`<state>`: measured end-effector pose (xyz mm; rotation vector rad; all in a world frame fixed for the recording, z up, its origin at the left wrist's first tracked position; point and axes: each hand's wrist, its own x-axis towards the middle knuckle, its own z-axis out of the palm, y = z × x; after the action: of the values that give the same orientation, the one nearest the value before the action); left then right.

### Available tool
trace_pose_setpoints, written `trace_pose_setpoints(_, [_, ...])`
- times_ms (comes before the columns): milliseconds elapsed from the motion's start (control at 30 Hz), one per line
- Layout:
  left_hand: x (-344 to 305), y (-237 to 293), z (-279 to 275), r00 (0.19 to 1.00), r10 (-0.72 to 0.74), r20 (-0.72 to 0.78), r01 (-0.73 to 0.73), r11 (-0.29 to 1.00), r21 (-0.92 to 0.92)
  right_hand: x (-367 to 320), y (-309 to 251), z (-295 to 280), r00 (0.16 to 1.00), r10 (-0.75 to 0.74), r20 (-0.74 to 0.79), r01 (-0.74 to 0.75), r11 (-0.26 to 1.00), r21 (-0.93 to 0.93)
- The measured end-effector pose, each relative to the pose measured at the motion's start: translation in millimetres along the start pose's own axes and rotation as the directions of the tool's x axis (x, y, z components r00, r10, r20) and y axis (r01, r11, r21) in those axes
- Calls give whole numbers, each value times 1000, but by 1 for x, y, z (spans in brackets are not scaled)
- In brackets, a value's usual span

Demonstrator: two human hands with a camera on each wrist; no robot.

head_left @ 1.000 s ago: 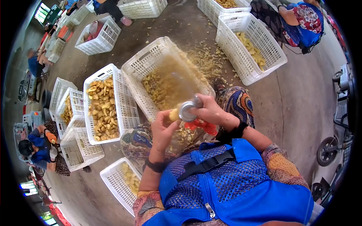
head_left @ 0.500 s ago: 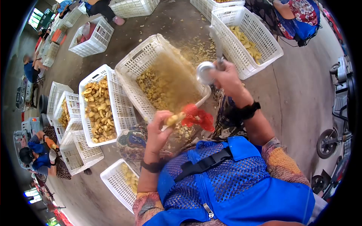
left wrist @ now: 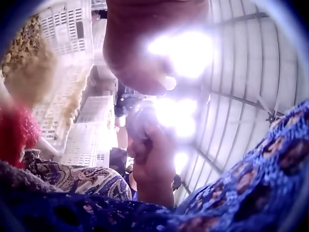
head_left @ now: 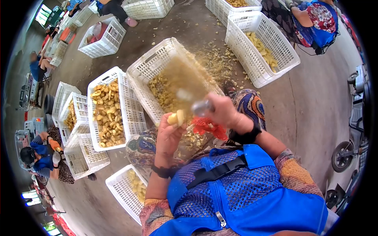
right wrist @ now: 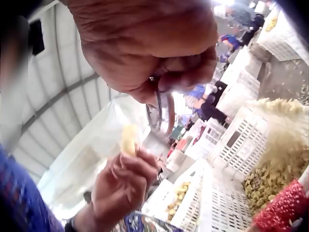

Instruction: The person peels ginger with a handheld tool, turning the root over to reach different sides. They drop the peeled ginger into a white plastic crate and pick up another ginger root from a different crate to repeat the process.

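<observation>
Peeling or scraping seems in hand: the left hand (head_left: 169, 134) pinches a pale yellow, knobbly root (head_left: 175, 118), while the right hand (head_left: 226, 113), apart from it at three o'clock, grips a blurred, silvery metal tool (head_left: 202, 107). The next stroke likely calls for a steady root. From the hands, a white plastic crate (head_left: 146, 65) at eleven o'clock holds yellow-brown peelings (head_left: 160, 88); a second white plastic crate (head_left: 133, 105) at nine, golden-brown roots (head_left: 107, 114)

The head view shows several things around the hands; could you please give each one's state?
Left hand, pinching the pale piece
Pale piece, held, apparently peeled
Right hand, gripping the metal tool
Metal tool, held, blurred
Scrap crate, partly filled
Brown-piece crate, well filled
Chest buckle, fastened
</observation>
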<state>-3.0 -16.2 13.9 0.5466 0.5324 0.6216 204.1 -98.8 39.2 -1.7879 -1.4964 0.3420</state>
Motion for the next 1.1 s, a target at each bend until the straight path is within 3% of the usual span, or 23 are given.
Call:
trace_pose_setpoints(33, [1,-1,-6,998,10,60,-7,999,-35,-5,-4,6,996,-89,-8,90,994,55])
trace_pose_setpoints(67, [0,-2,-7,998,10,68,-5,998,-60,-8,-6,11,987,-159,36,160,987,-32])
trace_pose_setpoints(133, [-2,-2,-8,996,2,87,8,994,-106,-9,-5,18,972,-225,65,228,973,-36])
trace_pose_setpoints(367, [-9,4,6,997,-69,31,73,985,-156,-8,-4,30,971,-197,136,198,980,10])
trace_pose_setpoints(433, [-6,3,-6,986,-69,149,93,983,-156,-8,4,30,971,-170,169,161,985,61])
trace_pose_setpoints(467, [-4,1,-13,976,-70,208,103,983,-154,-8,13,31,982,-4,187,1,1000,19])
trace_pose_setpoints(533, [-5,5,-6,968,-35,250,78,984,-163,4,24,23,929,313,196,-305,950,-72])
trace_pose_setpoints(567, [-9,9,-3,958,-39,284,91,981,-172,5,29,16,923,348,162,-364,928,82])
trace_pose_setpoints(600, [-14,11,0,950,-43,309,104,977,-184,5,30,13,953,297,54,-300,918,258])
trace_pose_setpoints(667, [-14,6,0,985,-35,168,64,983,-173,7,29,17,942,334,-7,-302,859,413])
trace_pose_setpoints(733, [-11,2,5,998,-3,65,14,987,-159,4,28,17,964,265,-29,-238,906,351])
trace_pose_setpoints(767, [-10,3,4,996,-15,88,29,986,-163,2,28,17,972,230,-38,-206,924,322])
trace_pose_setpoints(867, [-9,3,17,991,85,-108,-76,994,81,2,21,13,960,279,-8,-252,879,405])
trace_pose_setpoints(900, [-8,7,10,996,90,28,-92,992,92,1,20,11,955,295,39,-279,840,465])
trace_pose_setpoints(967, [-6,5,7,996,88,0,-87,987,136,-2,19,8,939,317,135,-335,749,572])
trace_pose_setpoints(1100, [1,6,13,993,95,-67,-86,989,118,-9,-2,1,924,229,305,-336,867,367])
